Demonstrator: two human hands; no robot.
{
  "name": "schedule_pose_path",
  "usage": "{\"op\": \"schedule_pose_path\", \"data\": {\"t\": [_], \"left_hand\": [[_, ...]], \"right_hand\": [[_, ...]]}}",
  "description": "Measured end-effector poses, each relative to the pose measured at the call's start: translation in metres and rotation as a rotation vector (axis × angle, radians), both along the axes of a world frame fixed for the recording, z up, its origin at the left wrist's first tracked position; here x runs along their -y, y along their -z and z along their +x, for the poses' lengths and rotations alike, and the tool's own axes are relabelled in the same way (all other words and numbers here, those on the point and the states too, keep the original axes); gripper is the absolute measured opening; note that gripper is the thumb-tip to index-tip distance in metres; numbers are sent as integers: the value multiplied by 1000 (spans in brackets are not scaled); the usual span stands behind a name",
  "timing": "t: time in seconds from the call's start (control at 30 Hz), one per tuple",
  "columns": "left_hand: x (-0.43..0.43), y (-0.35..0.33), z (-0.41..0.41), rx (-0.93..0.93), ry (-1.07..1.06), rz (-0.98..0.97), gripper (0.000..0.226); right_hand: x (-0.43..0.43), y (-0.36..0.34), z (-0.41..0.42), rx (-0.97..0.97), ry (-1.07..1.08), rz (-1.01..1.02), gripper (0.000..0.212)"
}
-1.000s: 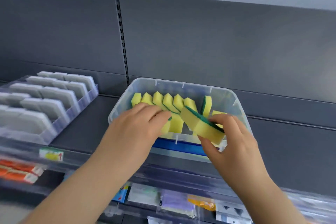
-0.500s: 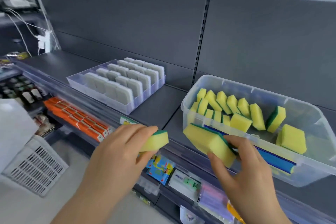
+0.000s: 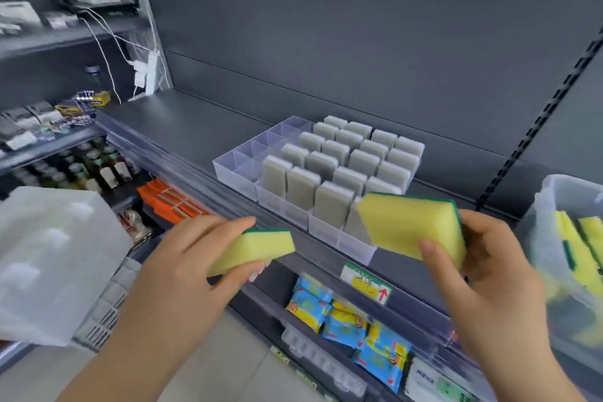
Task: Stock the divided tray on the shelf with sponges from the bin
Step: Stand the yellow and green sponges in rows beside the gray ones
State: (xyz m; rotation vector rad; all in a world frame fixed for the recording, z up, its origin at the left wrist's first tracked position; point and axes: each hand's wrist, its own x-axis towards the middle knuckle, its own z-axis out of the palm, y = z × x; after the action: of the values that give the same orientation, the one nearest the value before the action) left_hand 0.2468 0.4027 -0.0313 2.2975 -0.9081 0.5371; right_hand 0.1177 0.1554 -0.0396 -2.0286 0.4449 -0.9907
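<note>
My left hand (image 3: 192, 258) grips a yellow sponge with a green scouring side (image 3: 254, 246), held flat below the shelf's front edge. My right hand (image 3: 483, 274) holds a second yellow-and-green sponge (image 3: 411, 225) in front of the tray's near right corner. The clear divided tray (image 3: 238, 166) stands on the dark shelf; most compartments hold upright grey sponges (image 3: 329, 170), and the left column of compartments shows no sponge. The clear bin (image 3: 554, 202) with more yellow sponges (image 3: 577, 248) sits at the right edge, blurred.
A price label (image 3: 367, 282) hangs on the shelf's front rail. Blue-and-yellow packets (image 3: 346, 316) and orange packs (image 3: 169, 199) fill the lower shelf. A white basket (image 3: 49, 258) stands at lower left. White cables and a plug (image 3: 143, 72) hang at the back left.
My view has swung left, so the tray now sits centre and the bin at the right edge. Both hands have carried their sponges from the bin toward the tray.
</note>
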Motion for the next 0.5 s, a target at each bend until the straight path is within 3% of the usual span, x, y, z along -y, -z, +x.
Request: {"op": "schedule_pose_path", "data": {"t": [0.17, 0.5], "left_hand": [[2, -7, 70, -129, 67, -71, 44], [48, -10, 217, -121, 164, -94, 51]], "right_hand": [[-10, 1, 58, 23, -23, 107, 36], [50, -21, 179, -35, 95, -11, 44]]}}
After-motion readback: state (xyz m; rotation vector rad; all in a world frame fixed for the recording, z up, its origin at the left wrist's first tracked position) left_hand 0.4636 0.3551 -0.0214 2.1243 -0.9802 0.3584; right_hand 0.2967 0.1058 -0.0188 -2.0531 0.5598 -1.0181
